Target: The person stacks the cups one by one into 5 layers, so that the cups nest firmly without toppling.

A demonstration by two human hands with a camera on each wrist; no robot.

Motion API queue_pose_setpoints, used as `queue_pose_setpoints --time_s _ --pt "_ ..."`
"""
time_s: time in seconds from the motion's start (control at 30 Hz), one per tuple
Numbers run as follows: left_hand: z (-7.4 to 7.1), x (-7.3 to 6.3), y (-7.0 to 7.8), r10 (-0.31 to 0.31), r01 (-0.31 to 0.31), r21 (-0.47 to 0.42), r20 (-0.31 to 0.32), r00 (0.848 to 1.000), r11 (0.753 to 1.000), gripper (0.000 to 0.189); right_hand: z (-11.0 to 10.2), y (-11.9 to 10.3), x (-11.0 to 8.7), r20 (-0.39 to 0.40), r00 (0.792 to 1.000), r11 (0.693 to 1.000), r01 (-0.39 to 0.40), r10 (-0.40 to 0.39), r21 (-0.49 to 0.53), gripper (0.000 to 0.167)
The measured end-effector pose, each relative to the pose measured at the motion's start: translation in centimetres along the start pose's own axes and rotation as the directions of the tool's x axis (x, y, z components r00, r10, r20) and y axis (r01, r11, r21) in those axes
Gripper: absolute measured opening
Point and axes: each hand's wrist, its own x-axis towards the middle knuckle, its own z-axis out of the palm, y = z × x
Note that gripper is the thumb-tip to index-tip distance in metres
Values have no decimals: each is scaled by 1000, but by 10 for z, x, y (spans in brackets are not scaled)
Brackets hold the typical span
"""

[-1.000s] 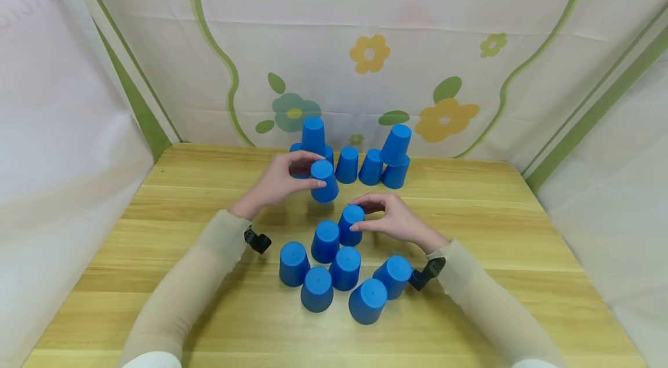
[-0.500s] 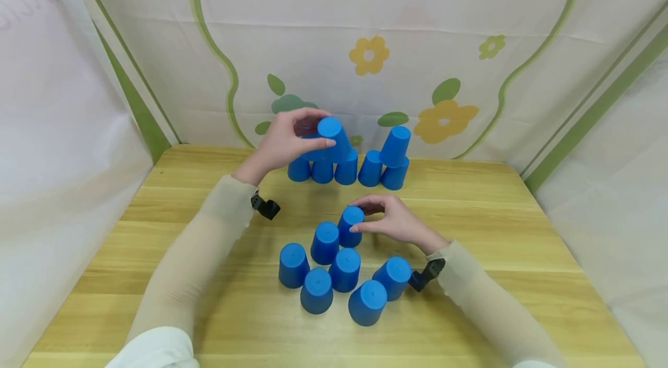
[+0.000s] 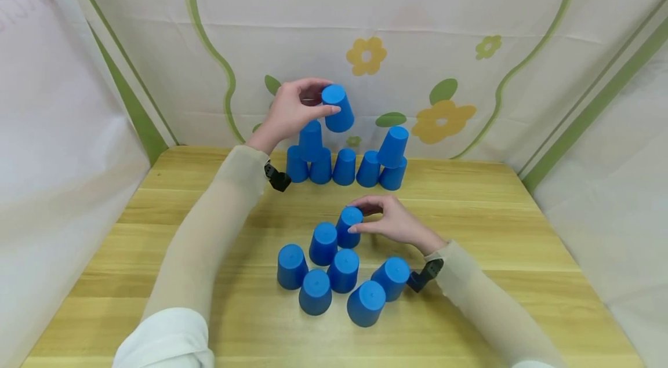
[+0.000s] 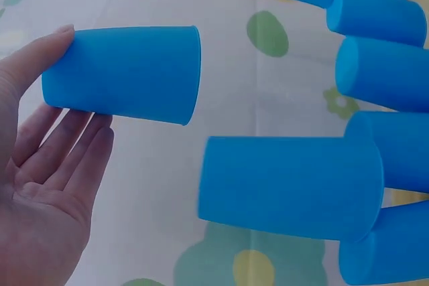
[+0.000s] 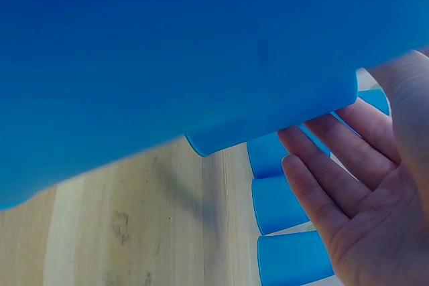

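Observation:
My left hand (image 3: 297, 110) pinches an upside-down blue plastic cup (image 3: 339, 116) between thumb and fingers, up above the back row. In the left wrist view this cup (image 4: 127, 75) is clear of the stacked cup (image 4: 288, 185) nearest to it. Below it stands the row's middle cup (image 3: 344, 168), with nothing on top. My right hand (image 3: 394, 220) grips another upside-down blue cup (image 3: 348, 229) at the far end of the front group. In the right wrist view, a large blue cup (image 5: 167, 65) close to the camera covers much of that hand's work.
Several upside-down blue cups form the back row, one stacked cup (image 3: 311, 142) at its left and another (image 3: 392, 148) at its right. Nearer on the wooden table (image 3: 469, 211) stand more cups, including a right-hand pair (image 3: 366, 304). A flowered curtain (image 3: 292, 37) hangs behind.
My left hand has carried its cup from in front of the back row upward and slightly right, above the stacked cups. My right hand has stayed on its cup.

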Motion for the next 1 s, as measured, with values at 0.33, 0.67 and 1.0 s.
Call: queue_pose_setpoints --time_s 0.33,0.67,1.0 --pt "13 2 -35 -99 99 21 -1 995 995 54 0 1 0 3 1000 1000 1 -1 2 47" --pt "23 -1 -53 -116 116 68 0 993 991 54 2 0 0 -3 1000 1000 -7 7 16 47" --pt "28 -1 -62 -145 140 92 53 988 986 55 2 -2 -1 -3 999 999 -38 38 37 49"
